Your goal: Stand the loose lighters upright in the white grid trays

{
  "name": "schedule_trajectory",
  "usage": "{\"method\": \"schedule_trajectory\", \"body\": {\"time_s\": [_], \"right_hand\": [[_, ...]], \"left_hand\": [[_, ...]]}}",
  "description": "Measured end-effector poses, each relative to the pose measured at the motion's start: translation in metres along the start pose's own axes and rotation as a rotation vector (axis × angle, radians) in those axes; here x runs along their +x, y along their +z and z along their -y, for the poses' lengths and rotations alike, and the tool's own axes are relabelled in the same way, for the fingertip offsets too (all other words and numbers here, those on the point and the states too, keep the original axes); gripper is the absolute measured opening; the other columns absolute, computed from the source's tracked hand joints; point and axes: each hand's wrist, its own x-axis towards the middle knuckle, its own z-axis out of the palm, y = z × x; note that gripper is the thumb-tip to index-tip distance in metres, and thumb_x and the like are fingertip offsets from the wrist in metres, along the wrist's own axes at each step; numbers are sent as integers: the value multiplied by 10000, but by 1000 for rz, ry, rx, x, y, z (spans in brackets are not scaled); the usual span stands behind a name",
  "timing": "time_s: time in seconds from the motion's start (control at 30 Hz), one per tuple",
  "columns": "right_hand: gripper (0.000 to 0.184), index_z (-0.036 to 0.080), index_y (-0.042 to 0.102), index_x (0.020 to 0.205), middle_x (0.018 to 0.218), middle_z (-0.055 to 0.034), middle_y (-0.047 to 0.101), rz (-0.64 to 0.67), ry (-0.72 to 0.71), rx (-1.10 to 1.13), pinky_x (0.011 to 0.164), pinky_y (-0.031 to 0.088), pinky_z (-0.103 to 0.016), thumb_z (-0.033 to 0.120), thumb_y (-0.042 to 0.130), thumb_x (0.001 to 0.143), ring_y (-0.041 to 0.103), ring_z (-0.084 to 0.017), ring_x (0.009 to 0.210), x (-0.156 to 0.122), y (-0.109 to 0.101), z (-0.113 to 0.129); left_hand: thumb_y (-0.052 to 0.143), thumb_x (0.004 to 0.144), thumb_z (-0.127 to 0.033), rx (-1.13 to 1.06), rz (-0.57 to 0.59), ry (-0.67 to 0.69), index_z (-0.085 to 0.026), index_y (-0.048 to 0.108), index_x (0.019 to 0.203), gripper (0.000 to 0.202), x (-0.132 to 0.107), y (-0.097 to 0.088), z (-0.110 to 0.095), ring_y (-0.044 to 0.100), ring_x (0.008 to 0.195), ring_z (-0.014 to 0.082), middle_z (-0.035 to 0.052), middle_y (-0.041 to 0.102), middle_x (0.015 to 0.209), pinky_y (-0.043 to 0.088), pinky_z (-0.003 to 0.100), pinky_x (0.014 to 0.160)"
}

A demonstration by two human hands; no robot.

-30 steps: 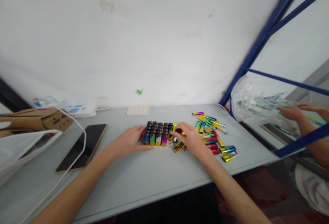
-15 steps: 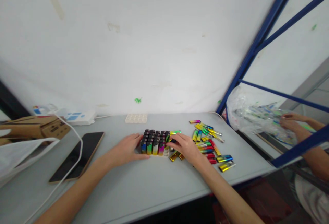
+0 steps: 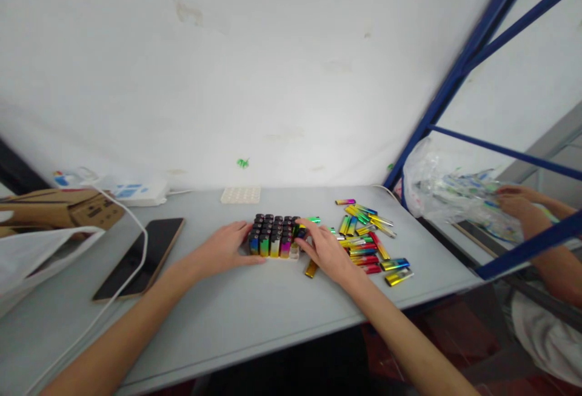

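Rows of metallic, rainbow-coloured lighters (image 3: 275, 244) with black tops stand upright in a white tray (image 3: 294, 253). Around the tray's left end curves my left hand (image 3: 222, 250), thumb along the front and fingers behind, bracing it. At the right column, my right hand (image 3: 328, 253) has its thumb and fingers closed on a dark-topped lighter (image 3: 301, 231), whose lower part is mostly hidden. A front pocket in that column shows no lighter. Close to my right hand lie loose lighters (image 3: 364, 250) in gold, red, green and blue, with one gold lighter (image 3: 311, 268) below the fingers.
A second white tray (image 3: 240, 195) lies near the wall. On the left are a phone (image 3: 140, 259), a white cable (image 3: 144, 244), a cardboard box (image 3: 68, 211) and a white bag (image 3: 45, 262). Beyond the blue frame (image 3: 421, 126), another person's hands (image 3: 516, 202) handle clear plastic bags (image 3: 454, 196).
The camera view has tilted down a little, so everything sits higher. My right hand stays at the tray's right column, its fingers shifted slightly around the lighter. My left hand keeps its place.
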Motion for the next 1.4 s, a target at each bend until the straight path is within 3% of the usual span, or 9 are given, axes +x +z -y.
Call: {"method": "schedule_trajectory", "body": {"time_s": [0.27, 0.43, 0.5, 0.6, 0.7, 0.87, 1.03, 1.13, 1.4], "right_hand": [[493, 234, 569, 1468, 1141, -90, 799, 10, -26, 1, 1048, 548, -470, 196, 729, 1003, 744, -269, 1021, 5, 5, 2], [509, 230, 487, 1547, 1027, -55, 777, 27, 33, 139, 944, 586, -418, 309, 638, 1067, 730, -247, 935, -4, -8, -5], [409, 215, 530, 1506, 1040, -72, 772, -59, 74, 159, 935, 591, -415, 316, 528, 1110, 733, -248, 957, -4, -11, -15], [339, 191, 650, 1375, 1246, -146, 750, -183, 90, 49, 1077, 544, -463, 235, 446, 1107, 700, -276, 1176, 0, -10, -32], [354, 186, 701, 1332, 1389, -160, 713, -85, 101, -92, 1157, 490, -483, 144, 488, 1053, 644, -290, 1311, 10, -7, -40], [286, 177, 758, 1221, 1198, -130, 777, 140, 214, -190, 1100, 503, -427, 129, 544, 1037, 701, -269, 1175, 25, -7, -35], [300, 161, 727, 1314, 1244, -147, 714, 102, 228, -111, 1121, 489, -375, 188, 580, 1054, 656, -245, 1210, 21, -4, -43], [257, 171, 737, 1268, 1184, -133, 694, 43, 196, -69, 1112, 507, -392, 225, 600, 1058, 658, -239, 1165, 14, -1, -51], [242, 181, 685, 1240, 1119, -114, 708, -3, 218, -61, 1036, 540, -439, 140, 552, 1042, 667, -266, 1105, 9, -2, -45]], "left_hand": [[783, 783, -713, 19, 47, 8, -209, 725, 1227, 675, 1, 0, 1, 711, 1176, 381, 148, 766, 1269, 546, 478, 1068], [782, 776, -706, 17, 41, 6, -200, 731, 1225, 678, 2, -1, 0, 722, 1144, 373, 142, 776, 1224, 561, 453, 1035], [782, 776, -700, 28, 54, -1, -182, 727, 1232, 692, 2, -1, -1, 727, 1129, 378, 150, 773, 1212, 563, 458, 1031], [782, 769, -701, 50, 59, -20, -168, 728, 1216, 698, 3, -2, -2, 725, 1139, 393, 170, 768, 1220, 557, 473, 1047], [779, 760, -699, 55, 47, -25, -192, 732, 1201, 673, 3, -3, -3, 721, 1150, 393, 162, 770, 1233, 559, 470, 1050], [766, 770, -685, 54, 64, -26, -187, 725, 1194, 655, 3, -3, -3, 713, 1159, 388, 168, 764, 1236, 552, 486, 1071], [785, 758, -671, 32, 42, -24, -194, 731, 1167, 630, 2, -3, -5, 723, 1137, 386, 157, 773, 1209, 564, 477, 1052], [788, 767, -658, 19, 44, -20, -205, 731, 1168, 607, 1, -4, -7, 721, 1135, 375, 149, 775, 1210, 566, 467, 1044], [785, 774, -657, 12, 60, -36, -201, 727, 1177, 612, 1, -5, -8, 713, 1150, 386, 170, 768, 1236, 556, 500, 1067]]}}
